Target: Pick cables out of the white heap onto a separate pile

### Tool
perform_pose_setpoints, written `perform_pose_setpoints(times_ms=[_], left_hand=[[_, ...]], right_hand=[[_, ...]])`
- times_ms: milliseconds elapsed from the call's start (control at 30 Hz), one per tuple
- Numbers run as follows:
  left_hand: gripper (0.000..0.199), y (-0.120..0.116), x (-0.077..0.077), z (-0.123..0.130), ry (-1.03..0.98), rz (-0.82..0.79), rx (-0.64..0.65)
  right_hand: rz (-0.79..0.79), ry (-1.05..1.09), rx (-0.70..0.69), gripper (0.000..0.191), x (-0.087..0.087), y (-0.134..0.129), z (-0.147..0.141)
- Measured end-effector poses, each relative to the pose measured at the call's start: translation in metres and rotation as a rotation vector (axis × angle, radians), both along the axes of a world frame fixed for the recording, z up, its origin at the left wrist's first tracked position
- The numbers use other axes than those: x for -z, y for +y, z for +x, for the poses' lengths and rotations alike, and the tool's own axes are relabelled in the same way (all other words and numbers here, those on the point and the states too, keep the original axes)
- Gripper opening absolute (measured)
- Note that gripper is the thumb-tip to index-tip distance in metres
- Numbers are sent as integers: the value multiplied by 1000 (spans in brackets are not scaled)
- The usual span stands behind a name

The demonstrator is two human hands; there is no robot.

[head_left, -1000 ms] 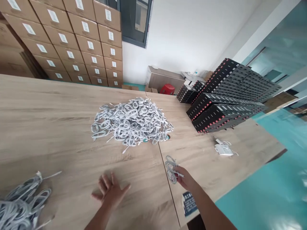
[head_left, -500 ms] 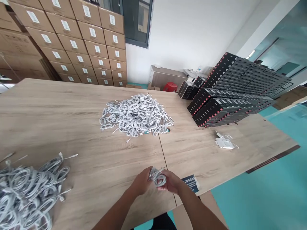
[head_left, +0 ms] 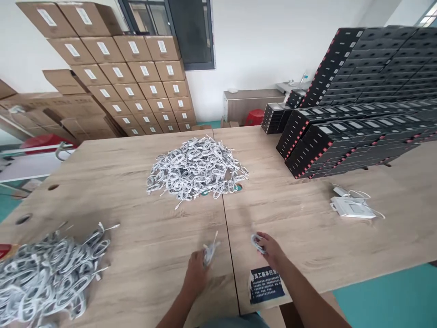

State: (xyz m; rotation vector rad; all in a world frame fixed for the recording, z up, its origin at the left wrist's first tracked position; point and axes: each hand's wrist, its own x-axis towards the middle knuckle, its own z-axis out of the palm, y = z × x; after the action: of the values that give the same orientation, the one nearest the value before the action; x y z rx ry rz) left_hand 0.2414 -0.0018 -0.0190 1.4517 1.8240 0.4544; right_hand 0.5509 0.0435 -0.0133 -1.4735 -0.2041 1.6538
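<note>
The left hand (head_left: 197, 269) is closed around a cable bundle (head_left: 209, 254). The right hand (head_left: 269, 249) grips a small coil (head_left: 256, 243), fingers curled, over the desk (head_left: 143, 246)

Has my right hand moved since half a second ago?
Yes, rightward: your right hand has gone from over the table seam to clearly right of it.

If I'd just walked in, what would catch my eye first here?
Probably the heap of pale cables in the middle of the wooden table, with a second heap at the near left. Next, perhaps, the black boxes stacked high on the right and the brown cartons piled near the far wall. In front, the left hand and right hand each hold bundled cable.
</note>
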Motion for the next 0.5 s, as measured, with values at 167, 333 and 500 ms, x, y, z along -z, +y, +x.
perform_pose_setpoints(times_ms=[167,333,500], left_hand=[[74,-21,16,4,-1,-40,77],[78,-6,20,-7,-16,-72,167],[76,8,19,-1,-73,-145,317]], right_hand=[[30,81,43,35,-10,18,39],[29,34,-88,36,-9,17,-7],[81,-128,-145,26,9,8,-40]])
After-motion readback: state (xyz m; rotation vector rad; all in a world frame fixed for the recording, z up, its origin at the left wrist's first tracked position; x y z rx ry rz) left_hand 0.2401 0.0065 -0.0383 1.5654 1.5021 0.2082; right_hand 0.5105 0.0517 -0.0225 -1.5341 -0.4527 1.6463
